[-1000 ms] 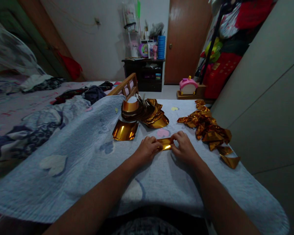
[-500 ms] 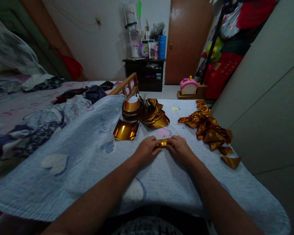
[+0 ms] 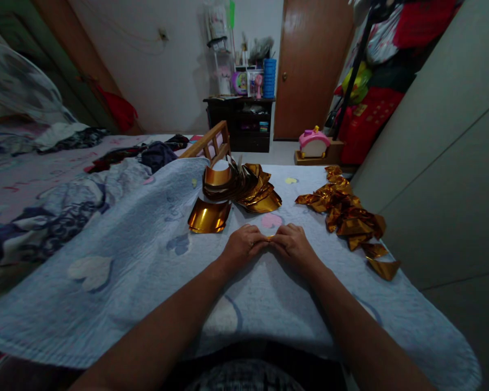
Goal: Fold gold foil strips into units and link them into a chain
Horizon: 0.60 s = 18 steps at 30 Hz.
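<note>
Gold foil paper, just a thin sliver of a strip (image 3: 269,238), shows between the two hands on the near side of the pink heart (image 3: 271,220) printed on the blanket (image 3: 146,282). The left hand (image 3: 244,243), near and left of the heart, pinches one end of the strip between thumb and fingers; the right hand (image 3: 294,243), near and right of it, pinches the other. Their fingertips almost meet, hiding most of the paper.

The likeliest trouble is a crooked crease: if one thumb presses harder than the other, the strip could skew. The soft blanket under the heart gives little firm backing, so a fold might spring open. Tugging the ends apart unevenly could tear such thin paper.

Left of the heart, a short stack of sheets (image 3: 209,216) lies beside a fanned pile (image 3: 264,203); a brushing knuckle might scatter them. Well to the heart's right, crumpled gold pieces (image 3: 352,214) reach the blanket's edge, where a pull on the cloth could tip the outermost off.
</note>
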### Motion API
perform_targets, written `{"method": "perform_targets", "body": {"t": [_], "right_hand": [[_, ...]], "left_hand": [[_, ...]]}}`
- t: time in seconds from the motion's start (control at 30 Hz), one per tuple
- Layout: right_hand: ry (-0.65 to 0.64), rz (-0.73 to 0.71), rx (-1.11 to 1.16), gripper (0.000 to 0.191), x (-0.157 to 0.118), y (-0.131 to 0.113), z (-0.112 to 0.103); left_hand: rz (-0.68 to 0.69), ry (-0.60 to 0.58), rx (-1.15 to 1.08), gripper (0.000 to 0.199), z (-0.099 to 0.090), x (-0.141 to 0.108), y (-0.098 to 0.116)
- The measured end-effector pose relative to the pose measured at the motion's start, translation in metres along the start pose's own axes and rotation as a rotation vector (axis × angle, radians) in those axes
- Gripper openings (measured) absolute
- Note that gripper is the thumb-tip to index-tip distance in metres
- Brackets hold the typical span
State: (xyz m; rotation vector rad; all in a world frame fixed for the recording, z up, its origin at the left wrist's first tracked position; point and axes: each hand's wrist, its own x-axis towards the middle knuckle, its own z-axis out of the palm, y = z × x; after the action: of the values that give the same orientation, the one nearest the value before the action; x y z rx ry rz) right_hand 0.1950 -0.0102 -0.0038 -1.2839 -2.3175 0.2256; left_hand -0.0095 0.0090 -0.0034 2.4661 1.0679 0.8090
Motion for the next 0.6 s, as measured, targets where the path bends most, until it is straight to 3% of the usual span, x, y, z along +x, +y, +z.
{"method": "perform_targets", "body": {"t": [0.17, 0.6], "right_hand": [[0.031, 0.008, 0.049, 0.017, 0.0, 0.006, -0.005], [0.146, 0.125, 0.189, 0.021, -0.003, 0.023, -0.012]], "left_hand": [[-0.106, 0.014, -0.263, 0.013, -0.01, 0.002, 0.002], [-0.261, 0.102, -0.436, 0.018, -0.016, 0.003, -0.002]]}}
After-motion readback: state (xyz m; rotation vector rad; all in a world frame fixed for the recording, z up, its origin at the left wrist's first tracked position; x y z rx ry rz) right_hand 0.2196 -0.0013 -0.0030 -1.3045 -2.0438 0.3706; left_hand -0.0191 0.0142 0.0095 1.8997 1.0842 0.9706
